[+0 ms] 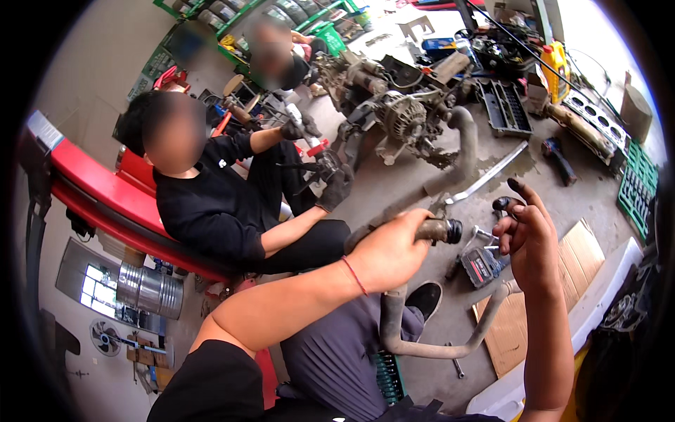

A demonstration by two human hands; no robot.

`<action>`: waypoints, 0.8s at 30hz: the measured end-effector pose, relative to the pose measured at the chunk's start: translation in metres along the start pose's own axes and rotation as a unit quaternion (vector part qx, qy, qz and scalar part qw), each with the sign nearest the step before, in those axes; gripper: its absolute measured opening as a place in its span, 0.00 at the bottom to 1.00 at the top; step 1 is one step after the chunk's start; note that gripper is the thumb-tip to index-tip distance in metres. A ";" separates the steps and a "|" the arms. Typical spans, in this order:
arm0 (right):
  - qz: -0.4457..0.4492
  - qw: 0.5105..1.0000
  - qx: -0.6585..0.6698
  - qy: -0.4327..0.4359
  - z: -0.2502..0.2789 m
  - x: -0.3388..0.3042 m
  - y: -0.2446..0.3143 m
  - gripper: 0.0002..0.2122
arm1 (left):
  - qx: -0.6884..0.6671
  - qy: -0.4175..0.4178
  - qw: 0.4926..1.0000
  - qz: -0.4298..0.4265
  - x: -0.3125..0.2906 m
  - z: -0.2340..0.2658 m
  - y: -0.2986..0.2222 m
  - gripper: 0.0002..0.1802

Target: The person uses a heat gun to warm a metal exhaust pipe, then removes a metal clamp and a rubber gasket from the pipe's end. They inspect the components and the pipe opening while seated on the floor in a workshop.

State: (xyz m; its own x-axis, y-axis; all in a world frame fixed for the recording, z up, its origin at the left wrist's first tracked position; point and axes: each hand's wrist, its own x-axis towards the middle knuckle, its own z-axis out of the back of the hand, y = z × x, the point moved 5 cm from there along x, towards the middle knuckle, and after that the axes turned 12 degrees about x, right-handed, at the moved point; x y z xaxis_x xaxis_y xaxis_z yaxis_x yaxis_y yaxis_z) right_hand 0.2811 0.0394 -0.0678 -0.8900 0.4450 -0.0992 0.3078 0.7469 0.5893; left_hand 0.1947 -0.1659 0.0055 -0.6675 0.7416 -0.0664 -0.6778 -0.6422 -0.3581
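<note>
My left hand (394, 250) is closed around a brownish metal pipe (432, 231) with a black ring at its end. Below the wrist runs a bent grey pipe (436, 349), curving up toward my right arm; I cannot tell whether it joins the held one. My right hand (529, 243) is raised to the right of the pipe's end, apart from it. Its fingers are spread and partly bent, the tips blackened, with nothing seen between them. Beneath it, a dark case (481, 267) lies on the floor beside a socket tool (484, 234).
A greasy engine (404, 116) stands ahead. At left, a seated co-worker's gloved hands (336, 188) hold a dark part and a white-and-red tool. A metal bar (489, 172), a cordless tool (559, 162), a socket case (505, 109), a cylinder head (598, 116) and cardboard (580, 257) lie at right.
</note>
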 end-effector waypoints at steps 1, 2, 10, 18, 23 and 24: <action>-0.007 1.000 0.018 0.016 0.001 0.012 -0.007 0.27 | -0.016 0.028 0.999 0.030 -0.003 -0.005 0.001 0.21; 0.001 0.999 0.030 0.017 -0.010 0.015 -0.009 0.27 | -0.032 0.033 0.998 0.038 -0.005 -0.009 0.007 0.21; 0.074 0.989 0.062 0.109 -0.064 0.015 0.018 0.27 | -0.098 0.031 0.990 0.098 -0.005 -0.011 0.039 0.20; -0.020 0.987 0.099 0.128 -0.046 -0.006 -0.005 0.29 | -0.285 0.045 0.945 0.154 0.007 0.001 0.032 0.20; 0.100 0.991 -0.024 0.083 -0.070 0.002 0.017 0.25 | -0.222 0.074 0.960 0.152 0.007 -0.024 0.026 0.21; 0.119 0.987 -0.065 0.091 -0.082 0.007 0.021 0.25 | -0.205 0.079 0.964 0.148 0.008 -0.032 0.024 0.23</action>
State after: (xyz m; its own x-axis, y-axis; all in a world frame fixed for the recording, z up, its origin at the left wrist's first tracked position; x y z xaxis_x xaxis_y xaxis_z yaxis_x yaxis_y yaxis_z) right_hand 0.2536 0.0175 0.0100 -0.8467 0.4957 0.1935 0.4809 0.5573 0.6769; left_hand 0.1828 -0.1691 -0.0333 -0.7358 0.5782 -0.3525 -0.2637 -0.7241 -0.6373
